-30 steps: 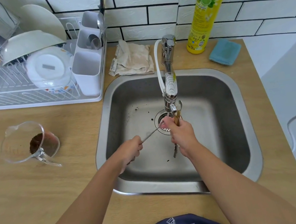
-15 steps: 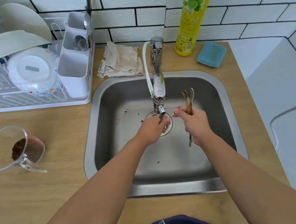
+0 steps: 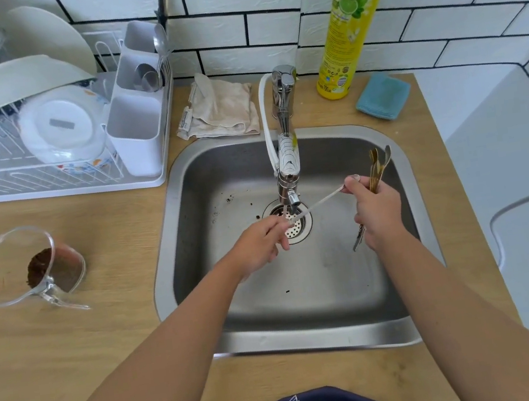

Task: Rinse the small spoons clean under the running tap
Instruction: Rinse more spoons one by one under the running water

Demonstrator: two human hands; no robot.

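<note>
Seen from above a stainless steel sink (image 3: 416, 280) set in a wooden counter (image 3: 72, 349). Over the drain strainer (image 3: 296, 230), just under the tap spout (image 3: 291, 196): left hand (image 3: 258, 247), fingers pinched on one end of a thin silver spoon (image 3: 320, 203). Other end of that spoon pinched between thumb and forefinger of right hand (image 3: 378, 214). Also gripped in the right hand, a bundle of small spoons (image 3: 376, 166), gold and silver, bowls pointing up and handles poking out below the palm. Running water too faint to tell. Left of the sink: white dish rack (image 3: 48, 184) with bowls, and a clear measuring cup (image 3: 22, 267) holding brown grounds. Behind the sink: beige cloth (image 3: 225, 110), yellow dish soap bottle (image 3: 348, 33), blue sponge (image 3: 383, 96).
</note>
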